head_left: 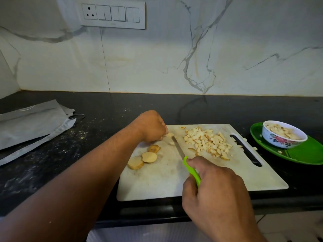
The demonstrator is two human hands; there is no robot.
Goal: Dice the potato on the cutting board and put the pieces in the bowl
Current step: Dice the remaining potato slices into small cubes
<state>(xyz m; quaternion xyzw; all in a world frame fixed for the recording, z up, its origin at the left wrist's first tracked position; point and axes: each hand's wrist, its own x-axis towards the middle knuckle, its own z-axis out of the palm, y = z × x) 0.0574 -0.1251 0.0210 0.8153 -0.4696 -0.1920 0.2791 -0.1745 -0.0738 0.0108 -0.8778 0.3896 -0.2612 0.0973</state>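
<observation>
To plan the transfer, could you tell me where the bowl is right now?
In the head view, the bowl sits far right on the green plate, just beyond the cutting board.

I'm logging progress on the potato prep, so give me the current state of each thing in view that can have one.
Left hand: curled, pinching a potato piece on the board.
Right hand: grip around the knife's green handle.
Knife: blade tip down beside the held piece.
Potato slices: three, uncut, on the cutting board.
Diced pile: on the board, not in the bowl.
Bowl: upright on the green plate, partly filled with dice.
</observation>
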